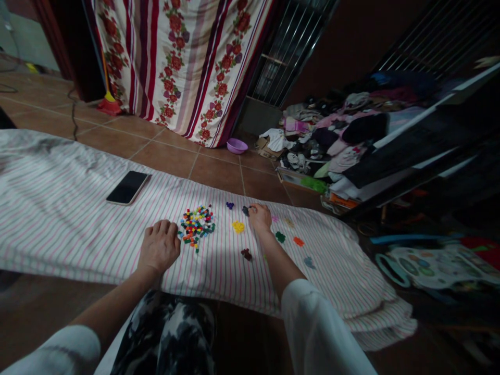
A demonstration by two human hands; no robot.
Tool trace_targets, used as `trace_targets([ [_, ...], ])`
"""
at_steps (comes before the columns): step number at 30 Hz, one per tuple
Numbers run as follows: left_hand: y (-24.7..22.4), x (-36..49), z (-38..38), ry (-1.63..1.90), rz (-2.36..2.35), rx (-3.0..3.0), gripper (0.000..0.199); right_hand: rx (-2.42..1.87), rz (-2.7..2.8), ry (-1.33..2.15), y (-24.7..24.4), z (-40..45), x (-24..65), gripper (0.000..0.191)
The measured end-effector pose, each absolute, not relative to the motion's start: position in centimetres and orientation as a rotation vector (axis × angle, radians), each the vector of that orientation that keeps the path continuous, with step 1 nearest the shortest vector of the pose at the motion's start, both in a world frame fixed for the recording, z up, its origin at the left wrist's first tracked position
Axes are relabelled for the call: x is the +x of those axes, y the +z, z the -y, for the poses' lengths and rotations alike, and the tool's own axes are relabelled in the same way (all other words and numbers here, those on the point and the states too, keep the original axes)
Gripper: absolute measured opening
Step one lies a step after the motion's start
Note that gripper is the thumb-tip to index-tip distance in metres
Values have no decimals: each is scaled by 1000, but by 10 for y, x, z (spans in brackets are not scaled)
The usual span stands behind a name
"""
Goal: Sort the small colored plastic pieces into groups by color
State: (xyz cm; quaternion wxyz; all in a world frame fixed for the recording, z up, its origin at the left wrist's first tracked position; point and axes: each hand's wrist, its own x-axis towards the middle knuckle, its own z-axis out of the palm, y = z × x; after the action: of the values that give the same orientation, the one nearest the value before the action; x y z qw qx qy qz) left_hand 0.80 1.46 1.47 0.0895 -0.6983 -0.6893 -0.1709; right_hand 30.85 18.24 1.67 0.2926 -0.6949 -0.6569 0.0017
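A mixed pile of small coloured beads (196, 225) lies on a striped cloth (78, 208). My left hand (160, 244) rests on the cloth at the pile's left edge, fingers curled under; anything inside them is hidden. Farther right, the fingertips of my right hand (259, 216) are pinched together at a small dark cluster (246, 210). Whatever they pinch is too small to make out. Sorted clusters lie around that hand: purple (230, 205), yellow (238, 227), brown (246, 254), green (280, 237), orange (299, 241) and grey-blue (309, 262).
A smartphone (128, 187) lies on the cloth left of the beads. Beyond, a purple basin (236, 146) stands on the tiled floor by a floral curtain (172, 67). Heaped clothes (332, 135) fill the back right, and a broom (110, 103) leans at the back left.
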Motion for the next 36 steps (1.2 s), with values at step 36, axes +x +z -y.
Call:
trace_targets([
  [36,12,7,-16,-514,2062,-2084,24,-1636,1975,-28,10,-167,303,19],
])
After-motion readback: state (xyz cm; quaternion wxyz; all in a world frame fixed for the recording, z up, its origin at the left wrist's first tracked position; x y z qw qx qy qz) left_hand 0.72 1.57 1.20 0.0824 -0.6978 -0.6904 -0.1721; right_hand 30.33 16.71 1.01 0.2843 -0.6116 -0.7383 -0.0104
